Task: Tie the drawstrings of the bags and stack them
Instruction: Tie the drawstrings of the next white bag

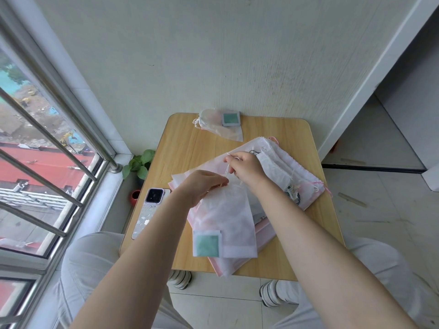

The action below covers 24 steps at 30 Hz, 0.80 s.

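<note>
One phone (149, 210) lies along the table's (190, 143) left edge, its near end at the rim, with bare wood beyond it up to the far edge. At mid-table the left hand (202, 185) pinches the gathered neck of one white bag (228, 222), whose green-labelled bottom nearly reaches the near edge, while the right hand (247, 168) pinches its string (227, 170) above. One tied bag (219, 124) overhangs the far edge, and a pile (292, 172) of loose bags, too overlapped to count, fills the right side almost to that edge.

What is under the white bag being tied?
Under the white bag lies a pile of pink and white bags on the wooden table. How many are in the pile cannot be seen; the bag covers them.
</note>
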Each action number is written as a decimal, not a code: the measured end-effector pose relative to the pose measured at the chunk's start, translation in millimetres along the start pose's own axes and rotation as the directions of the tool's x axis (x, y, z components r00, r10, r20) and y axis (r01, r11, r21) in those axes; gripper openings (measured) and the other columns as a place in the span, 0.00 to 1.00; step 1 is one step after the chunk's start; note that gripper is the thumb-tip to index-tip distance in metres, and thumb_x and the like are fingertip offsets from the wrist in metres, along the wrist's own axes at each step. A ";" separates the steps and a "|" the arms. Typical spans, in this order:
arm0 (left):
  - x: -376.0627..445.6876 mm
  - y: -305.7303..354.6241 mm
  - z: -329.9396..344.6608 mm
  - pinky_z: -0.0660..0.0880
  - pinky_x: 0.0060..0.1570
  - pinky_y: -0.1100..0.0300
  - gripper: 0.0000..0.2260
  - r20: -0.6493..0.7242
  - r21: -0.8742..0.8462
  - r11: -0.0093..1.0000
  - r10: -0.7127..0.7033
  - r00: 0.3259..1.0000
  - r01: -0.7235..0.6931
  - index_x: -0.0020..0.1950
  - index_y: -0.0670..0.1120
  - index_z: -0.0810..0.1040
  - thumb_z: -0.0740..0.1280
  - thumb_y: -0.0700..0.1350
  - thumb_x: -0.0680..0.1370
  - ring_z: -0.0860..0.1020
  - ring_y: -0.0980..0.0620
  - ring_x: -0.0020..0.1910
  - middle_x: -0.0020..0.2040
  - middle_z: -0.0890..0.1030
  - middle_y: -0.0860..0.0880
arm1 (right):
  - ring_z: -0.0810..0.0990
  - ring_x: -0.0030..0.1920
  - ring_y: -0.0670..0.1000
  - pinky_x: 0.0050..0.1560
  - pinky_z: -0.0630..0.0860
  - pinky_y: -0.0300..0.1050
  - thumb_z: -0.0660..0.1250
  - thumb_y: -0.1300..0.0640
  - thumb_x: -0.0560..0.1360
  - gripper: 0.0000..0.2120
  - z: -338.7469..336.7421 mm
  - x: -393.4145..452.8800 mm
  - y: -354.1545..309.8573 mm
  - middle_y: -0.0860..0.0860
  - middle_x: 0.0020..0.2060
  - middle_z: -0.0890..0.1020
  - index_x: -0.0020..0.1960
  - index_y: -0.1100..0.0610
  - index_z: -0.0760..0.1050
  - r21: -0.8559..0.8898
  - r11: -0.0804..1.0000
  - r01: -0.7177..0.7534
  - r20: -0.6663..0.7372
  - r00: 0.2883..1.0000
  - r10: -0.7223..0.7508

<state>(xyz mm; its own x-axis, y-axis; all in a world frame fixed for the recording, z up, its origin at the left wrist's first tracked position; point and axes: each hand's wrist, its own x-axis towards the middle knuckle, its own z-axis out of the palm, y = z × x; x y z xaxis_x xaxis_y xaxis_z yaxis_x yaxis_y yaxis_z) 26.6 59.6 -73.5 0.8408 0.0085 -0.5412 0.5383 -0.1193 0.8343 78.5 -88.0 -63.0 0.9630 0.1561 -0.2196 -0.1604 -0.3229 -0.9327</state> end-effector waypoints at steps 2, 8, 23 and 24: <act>1.0 -2.5 0.8 0.74 0.51 0.51 0.11 -0.045 -0.080 0.997 -0.009 0.999 0.006 0.42 0.38 0.85 0.75 0.45 0.66 0.77 0.46 0.42 0.41 0.82 0.43 | 0.72 0.31 0.44 0.38 0.70 0.38 0.63 0.56 0.78 0.09 -5.9 0.7 -1.3 0.49 0.32 0.78 0.49 0.58 0.80 -0.079 0.997 -0.021 0.027 0.999 0.023; 3.6 -7.5 5.6 0.75 0.51 0.56 0.04 -0.104 -0.344 0.939 -0.067 0.992 0.027 0.43 0.41 0.84 0.71 0.40 0.75 0.80 0.47 0.44 0.42 0.84 0.45 | 0.71 0.39 0.52 0.40 0.67 0.44 0.58 0.60 0.75 0.12 -11.7 -2.5 -1.6 0.54 0.35 0.76 0.35 0.60 0.73 -0.543 0.839 -0.006 0.299 0.933 0.201; -5.1 9.4 1.8 0.62 0.31 0.63 0.08 -0.101 0.129 0.992 0.002 0.995 0.012 0.46 0.42 0.85 0.73 0.45 0.73 0.68 0.53 0.33 0.40 0.83 0.50 | 0.79 0.48 0.53 0.53 0.75 0.49 0.68 0.48 0.75 0.06 -4.2 -9.9 5.7 0.48 0.43 0.80 0.43 0.50 0.78 -0.628 0.753 0.195 0.384 0.920 0.082; -4.8 8.4 1.8 0.61 0.30 0.63 0.08 -0.101 0.110 0.993 -0.026 0.995 0.037 0.46 0.41 0.84 0.73 0.45 0.73 0.67 0.53 0.32 0.40 0.82 0.49 | 0.78 0.47 0.51 0.51 0.75 0.47 0.68 0.48 0.75 0.05 -4.6 -9.3 6.3 0.46 0.42 0.79 0.41 0.47 0.78 -0.615 0.764 0.194 0.385 0.920 0.076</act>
<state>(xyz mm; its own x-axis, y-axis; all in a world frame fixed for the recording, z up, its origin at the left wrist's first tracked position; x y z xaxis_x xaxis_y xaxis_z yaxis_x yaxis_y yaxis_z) 27.0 56.7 -64.1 0.8281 0.1120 -0.5492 0.5594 -0.2272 0.7972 69.5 -95.8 -65.5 0.7899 0.4788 -0.3831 0.1977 -0.7902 -0.5800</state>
